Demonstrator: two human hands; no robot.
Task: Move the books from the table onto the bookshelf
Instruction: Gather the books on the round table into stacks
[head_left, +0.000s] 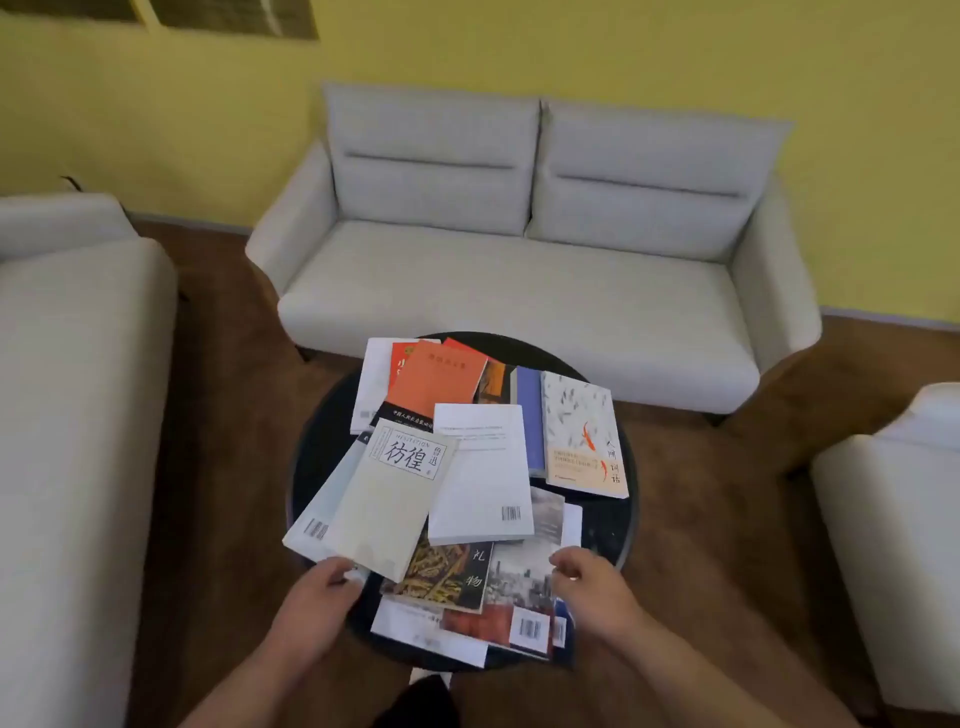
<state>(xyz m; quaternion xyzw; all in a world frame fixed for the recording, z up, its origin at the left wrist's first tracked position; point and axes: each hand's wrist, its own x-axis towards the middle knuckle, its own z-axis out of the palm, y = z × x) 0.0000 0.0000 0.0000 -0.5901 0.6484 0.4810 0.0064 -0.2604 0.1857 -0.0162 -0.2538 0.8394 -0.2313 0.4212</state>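
Note:
Several books lie scattered in overlapping layers on a round black table (610, 519). A pale book with large black characters (389, 499) lies at the near left, over a white book with a barcode (311, 525). A white back cover (480, 473) sits in the middle, an orange book (436, 374) at the far side, a fish-patterned book (582, 431) at the right. My left hand (317, 597) touches the near corner of the pale books, fingers curled at their edge. My right hand (587, 582) rests on a grey city-photo book (524, 571), fingers bent. No bookshelf is in view.
A light grey two-seat sofa (519, 270) stands beyond the table against a yellow wall. Another pale sofa (67, 389) fills the left side and a pale armchair (893, 519) the right. Brown wooden floor (691, 493) surrounds the table.

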